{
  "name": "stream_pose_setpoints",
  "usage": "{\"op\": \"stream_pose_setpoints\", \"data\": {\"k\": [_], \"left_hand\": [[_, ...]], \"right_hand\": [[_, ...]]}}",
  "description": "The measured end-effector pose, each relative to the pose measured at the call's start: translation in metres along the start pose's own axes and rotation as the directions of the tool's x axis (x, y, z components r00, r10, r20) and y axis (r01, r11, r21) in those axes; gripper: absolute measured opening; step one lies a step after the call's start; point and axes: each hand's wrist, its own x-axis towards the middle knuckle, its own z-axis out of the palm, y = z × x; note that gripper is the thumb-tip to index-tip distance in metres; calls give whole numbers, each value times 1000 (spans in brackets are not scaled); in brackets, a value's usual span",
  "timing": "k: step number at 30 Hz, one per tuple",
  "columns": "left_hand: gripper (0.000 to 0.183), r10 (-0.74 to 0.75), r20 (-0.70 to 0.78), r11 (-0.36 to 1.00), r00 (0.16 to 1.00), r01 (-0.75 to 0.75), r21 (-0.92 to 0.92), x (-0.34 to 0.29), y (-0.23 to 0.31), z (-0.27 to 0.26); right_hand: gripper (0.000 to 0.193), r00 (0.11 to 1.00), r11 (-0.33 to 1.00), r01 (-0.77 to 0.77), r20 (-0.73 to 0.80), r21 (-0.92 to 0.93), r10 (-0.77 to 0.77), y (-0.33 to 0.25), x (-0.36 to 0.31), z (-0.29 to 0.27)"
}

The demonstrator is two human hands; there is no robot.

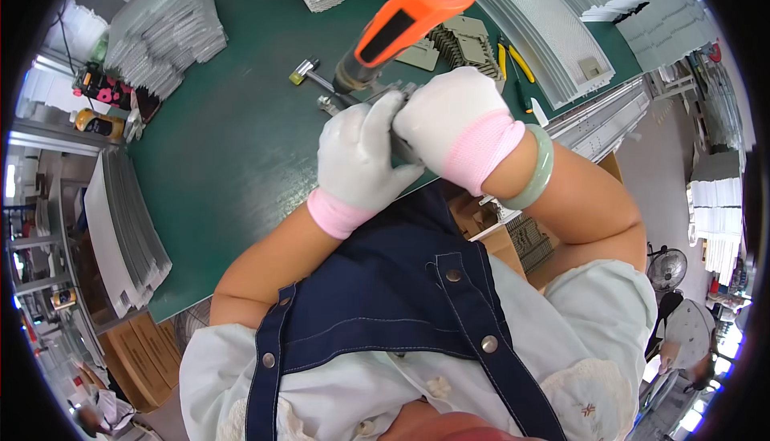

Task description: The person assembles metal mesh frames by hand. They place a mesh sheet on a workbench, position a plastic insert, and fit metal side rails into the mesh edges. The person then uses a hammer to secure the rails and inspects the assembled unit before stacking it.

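Note:
My left hand [357, 156], in a white glove with a pink cuff, is closed on a grey metal part [405, 152]. Pressed against it, my right hand [453, 120], gloved the same way, is curled into a fist at the same part. The gloves hide most of the part, so its full shape does not show. Just beyond my fingers is an orange and grey power driver [409, 20], its lower end close to my left fingertips. A small hammer [311, 74] with a yellow-tipped head lies left of the driver, its handle running toward my hands.
Beige plates [469, 44] and yellow-handled pliers [517, 62] lie beyond my right hand on the green table [216, 136]. White perforated panels [545, 32] are stacked at the far right. Wrapped panels [164, 36] stand far left, with white panels [124, 228] at the left edge.

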Motion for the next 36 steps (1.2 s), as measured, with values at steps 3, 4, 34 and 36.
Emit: {"op": "stream_pose_setpoints", "data": {"k": [3, 4, 34, 36], "left_hand": [[67, 2, -30, 1000, 1000, -2, 14, 3, 2, 10], [67, 7, -43, 1000, 999, -7, 1, 3, 0, 11], [66, -30, -88, 998, 996, 25, -58, 0, -16, -1], [65, -30, -101, 998, 994, 24, -54, 1, -16, -2]], "right_hand": [[16, 996, 999, 14, -83, -44, -17, 4, -3, 2], [15, 996, 998, 16, -81, -65, -21, 3, -2, 1], [26, 712, 805, 474, -693, 357, -112, 34, -25, 43], [32, 678, 810, 511, -714, 287, -174, 38, -30, 39]]}}
